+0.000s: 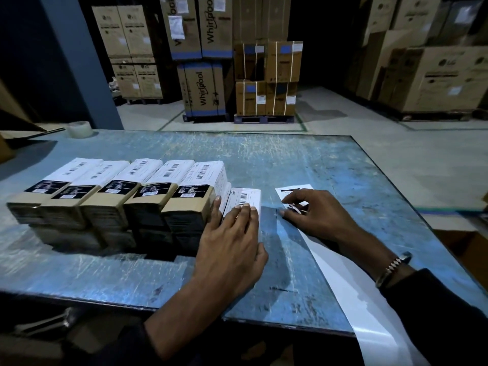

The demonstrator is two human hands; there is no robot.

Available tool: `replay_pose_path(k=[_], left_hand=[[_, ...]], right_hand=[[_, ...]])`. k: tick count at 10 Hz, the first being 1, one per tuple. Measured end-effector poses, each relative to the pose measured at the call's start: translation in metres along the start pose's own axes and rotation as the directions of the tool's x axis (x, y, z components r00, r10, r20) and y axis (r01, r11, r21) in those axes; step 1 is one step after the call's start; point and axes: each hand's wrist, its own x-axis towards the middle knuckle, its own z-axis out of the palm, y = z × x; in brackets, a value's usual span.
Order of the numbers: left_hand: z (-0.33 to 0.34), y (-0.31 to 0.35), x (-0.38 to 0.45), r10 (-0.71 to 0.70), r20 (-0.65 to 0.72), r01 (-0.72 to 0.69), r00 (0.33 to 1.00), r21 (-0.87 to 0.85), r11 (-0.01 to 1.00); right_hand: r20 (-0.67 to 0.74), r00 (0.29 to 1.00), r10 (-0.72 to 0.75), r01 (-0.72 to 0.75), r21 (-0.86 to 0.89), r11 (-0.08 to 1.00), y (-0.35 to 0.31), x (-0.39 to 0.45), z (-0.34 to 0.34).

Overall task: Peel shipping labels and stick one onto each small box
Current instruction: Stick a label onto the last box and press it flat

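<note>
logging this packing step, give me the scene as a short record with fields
left hand: flat, pressing a label onto the low box
right hand: fingers picking at a label on the label strip
labelled boxes: five across, stacked, left of the low box
strip: runs off the near edge of the table
tape roll: far left corner

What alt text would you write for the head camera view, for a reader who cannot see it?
A person's left hand presses flat on a labelled small box beside stacked labelled boxes, while the right hand picks at a label strip on a scratched blue table. Warehouse cartons stand behind.
</note>
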Motion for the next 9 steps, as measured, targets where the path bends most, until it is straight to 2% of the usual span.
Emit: replay_pose_path(k=[1, 2, 4, 6, 7, 8, 9], left_hand=[[0.002, 0.004, 0.002, -0.027, -0.001, 0.027, 1.0, -0.013, 1.0], [0.004, 0.004, 0.005, -0.016, -0.005, 0.016, 1.0, -0.007, 1.0], [-0.008, 0.011, 0.018, -0.046, 0.163, 0.039, 0.986, 0.048, 0.998], [-0.029, 0.017, 0.043, -0.044, 0.324, -0.003, 0.945, 0.142, 0.99], [-0.032, 0.016, 0.067, -0.037, 0.368, -0.031, 0.929, 0.176, 0.984], [-0.037, 0.013, 0.088, -0.04, 0.385, -0.011, 0.922, 0.128, 0.992], [-0.039, -0.001, 0.118, -0.044, 0.325, 0.019, 0.945, 0.081, 0.997]], right_hand=[[0.06, 0.997, -0.046, 0.061, -0.277, 0.959, -0.002, -0.002, -0.008], [0.057, 0.996, -0.07, 0.086, -0.352, 0.932, -0.003, -0.003, -0.009], [0.018, 0.997, -0.072, 0.074, -0.404, 0.912, 0.006, -0.007, -0.007], [0.005, 1.0, -0.026, 0.026, -0.451, 0.892, 0.036, 0.005, -0.018], [-0.013, 1.0, -0.007, 0.001, -0.405, 0.915, 0.047, 0.013, -0.026], [-0.006, 1.0, -0.018, 0.014, -0.4, 0.916, 0.06, 0.022, -0.03], [-0.064, 0.998, -0.011, -0.009, -0.309, 0.951, 0.06, 0.036, -0.034]])
